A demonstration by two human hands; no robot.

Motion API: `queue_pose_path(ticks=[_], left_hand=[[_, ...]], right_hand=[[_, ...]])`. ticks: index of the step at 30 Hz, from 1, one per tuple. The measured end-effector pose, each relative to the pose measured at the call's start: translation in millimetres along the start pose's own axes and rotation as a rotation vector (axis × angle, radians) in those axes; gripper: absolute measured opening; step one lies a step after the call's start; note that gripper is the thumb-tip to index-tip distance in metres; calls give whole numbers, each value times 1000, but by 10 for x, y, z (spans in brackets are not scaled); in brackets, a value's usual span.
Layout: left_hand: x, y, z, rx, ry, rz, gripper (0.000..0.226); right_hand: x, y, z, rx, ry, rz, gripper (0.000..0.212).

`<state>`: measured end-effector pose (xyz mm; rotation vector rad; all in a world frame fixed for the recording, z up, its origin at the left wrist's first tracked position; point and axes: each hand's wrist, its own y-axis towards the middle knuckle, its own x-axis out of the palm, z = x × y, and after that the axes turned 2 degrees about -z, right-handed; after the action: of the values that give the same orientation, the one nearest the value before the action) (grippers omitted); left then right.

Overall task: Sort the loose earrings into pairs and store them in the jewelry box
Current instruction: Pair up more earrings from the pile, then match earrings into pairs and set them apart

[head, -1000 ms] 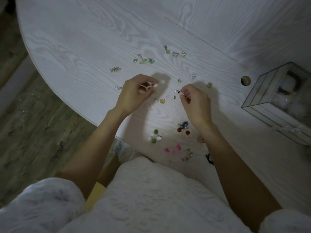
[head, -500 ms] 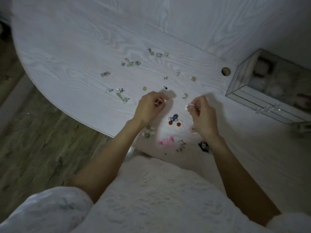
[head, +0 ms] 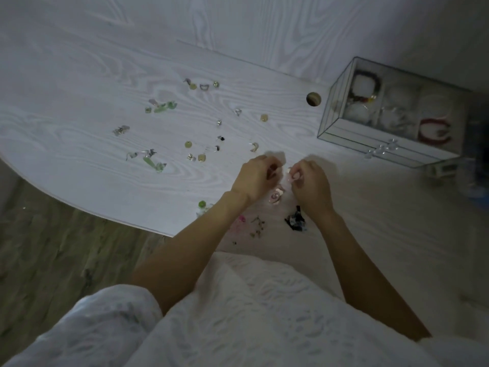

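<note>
Moved: both hands have come closer together since half a second ago, and the glass box now sits more in view on the right.
Floor: wood floor (head: 53, 255) shows at the left, past the curved table edge.
Table: white table (head: 79, 75) with lots of bare room at the far left and top.
Loose earrings: many small ones are spread left of the hands, like a green one (head: 154, 165) and a round yellow one (head: 202, 157); most are too small to make out.
Left hand: left hand (head: 254, 178) has curled fingers; whether it holds anything is hidden.
Pink earring: pink earring (head: 275, 197) lies on the table between the wrists.
Right hand: right hand (head: 311, 185) pinches a small pale earring (head: 294, 176) at its fingertips.
Dark earrings: a dark clump (head: 296, 221) lies just beside the right wrist.
Hole: round hole (head: 313, 98) in the table, just left of the box.
Jewelry box: glass jewelry box (head: 344, 128) stands at the right, well apart from the hands; its right end fades into the dark.
</note>
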<state>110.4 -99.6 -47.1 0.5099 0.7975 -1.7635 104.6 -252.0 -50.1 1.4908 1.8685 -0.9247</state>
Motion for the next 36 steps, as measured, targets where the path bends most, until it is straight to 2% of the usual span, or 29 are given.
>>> queue_pose_path(ticks=[4, 9, 14, 16, 22, 27, 31, 36], left_hand=[[59, 51, 67, 6, -12, 15, 26], [102, 147, 143, 5, -63, 25, 28], [121, 197, 153, 20, -38, 11, 28], [130, 215, 165, 16, -15, 28, 26], [217, 251, 231, 5, -12, -2, 25], [91, 135, 166, 43, -86, 7, 22], [-294, -59, -24, 65, -84, 131, 18], [-682, -248, -476, -94, 102, 345, 18]], right_hand=[[45, -22, 26, 26, -25, 30, 20], [35, -19, 2, 76, 85, 80, 28], [-34, 58, 48, 32, 16, -35, 53], [-54, 89, 58, -16, -15, -41, 48], [-128, 72, 119, 27, 23, -20, 37], [-166, 46, 74, 63, 59, -87, 44], [-233, 42, 8, -8, -49, -46, 39], [-233, 178, -233, -171, -11, -19, 27]])
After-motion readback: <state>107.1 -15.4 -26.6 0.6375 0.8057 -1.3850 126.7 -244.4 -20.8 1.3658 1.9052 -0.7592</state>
